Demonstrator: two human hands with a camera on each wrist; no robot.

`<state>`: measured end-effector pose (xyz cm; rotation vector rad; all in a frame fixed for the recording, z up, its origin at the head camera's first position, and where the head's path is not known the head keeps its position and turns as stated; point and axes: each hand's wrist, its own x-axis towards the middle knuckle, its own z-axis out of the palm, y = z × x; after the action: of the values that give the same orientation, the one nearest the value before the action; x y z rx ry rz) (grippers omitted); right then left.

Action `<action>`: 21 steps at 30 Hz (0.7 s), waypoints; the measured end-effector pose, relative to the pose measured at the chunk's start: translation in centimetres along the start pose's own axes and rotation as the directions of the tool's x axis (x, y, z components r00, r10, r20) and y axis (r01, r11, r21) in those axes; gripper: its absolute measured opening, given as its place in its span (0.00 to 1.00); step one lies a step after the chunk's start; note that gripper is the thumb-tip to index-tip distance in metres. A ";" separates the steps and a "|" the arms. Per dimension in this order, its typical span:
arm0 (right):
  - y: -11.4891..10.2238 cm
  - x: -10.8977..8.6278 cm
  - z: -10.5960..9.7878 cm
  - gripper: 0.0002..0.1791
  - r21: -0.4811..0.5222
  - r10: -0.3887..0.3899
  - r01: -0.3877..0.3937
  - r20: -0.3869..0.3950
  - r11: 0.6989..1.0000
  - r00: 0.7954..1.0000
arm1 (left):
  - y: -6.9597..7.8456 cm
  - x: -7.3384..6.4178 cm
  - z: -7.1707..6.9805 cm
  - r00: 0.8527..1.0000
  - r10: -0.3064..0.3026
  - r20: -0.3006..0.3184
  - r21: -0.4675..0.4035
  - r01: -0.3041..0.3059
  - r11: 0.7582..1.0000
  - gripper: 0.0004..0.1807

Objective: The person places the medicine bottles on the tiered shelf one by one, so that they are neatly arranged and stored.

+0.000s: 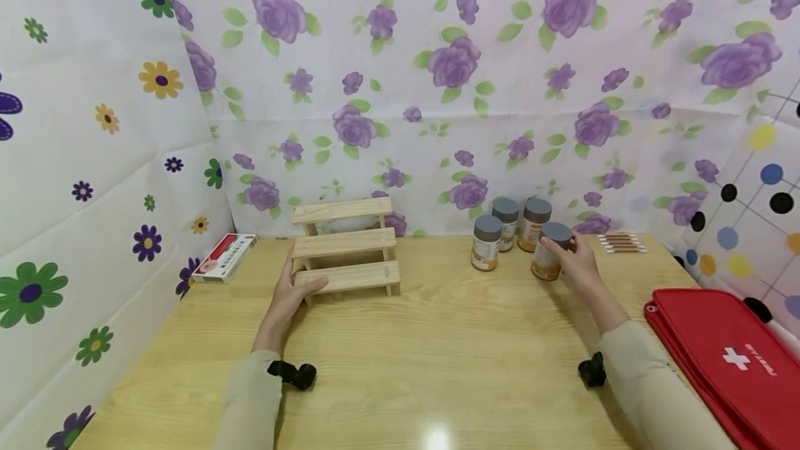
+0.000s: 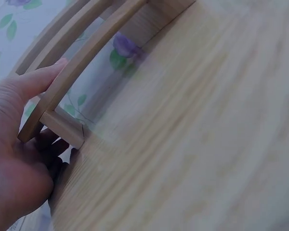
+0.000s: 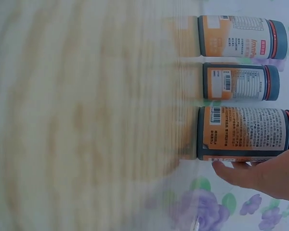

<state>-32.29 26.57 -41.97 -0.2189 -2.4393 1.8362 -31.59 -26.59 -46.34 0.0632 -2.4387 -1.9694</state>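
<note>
A three-tier wooden step rack (image 1: 346,276) stands toward the back left of the table. My left hand (image 1: 287,303) grips its left end; in the left wrist view the thumb lies over a shelf (image 2: 94,53) and the other fingers are behind the leg (image 2: 62,127). At the back right, my right hand (image 1: 582,273) holds a grey-capped bottle (image 1: 546,268) with an orange and white label, upright on the table. The right wrist view shows this bottle (image 3: 245,132) sideways, with fingers along its side. Three similar bottles, one of them the left one (image 1: 485,248), stand beside it.
A red and white box (image 1: 225,257) lies at the table's back left. Several cotton swabs (image 1: 621,243) lie behind the right hand, to its right. A red first aid pouch (image 1: 719,360) covers the right edge. Flowered cloth (image 1: 406,75) hangs close behind the table.
</note>
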 end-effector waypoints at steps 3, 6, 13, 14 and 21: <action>0.0 0.0 0.3 0.52 0.021 -0.011 0.011 -0.001 1.000 1.000 | 0.2 0.1 -0.4 1.000 0.000 0.004 0.005 0.000 1.000 0.58; 0.1 0.0 0.1 0.51 0.002 -0.011 0.011 0.009 1.000 1.000 | 0.2 -0.1 -0.4 1.000 -0.012 0.005 0.002 0.012 1.000 0.58; 0.1 0.0 -0.8 0.50 0.007 0.007 -0.007 0.001 1.000 1.000 | 0.1 0.0 0.4 1.000 0.002 0.006 0.012 -0.002 1.000 0.58; 0.1 0.0 -0.8 0.49 0.013 0.010 -0.010 -0.002 1.000 1.000 | 0.1 0.0 0.3 1.000 0.000 0.004 0.014 0.000 1.000 0.58; -0.5 -0.1 -0.6 0.48 0.034 -0.019 0.019 0.001 0.999 1.000 | 0.2 -0.4 -0.1 1.000 -0.014 -0.005 0.013 0.014 1.000 0.58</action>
<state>-32.18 26.98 -41.36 -0.1921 -2.4003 1.8695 -31.23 -26.68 -46.15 0.0848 -2.4553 -1.9563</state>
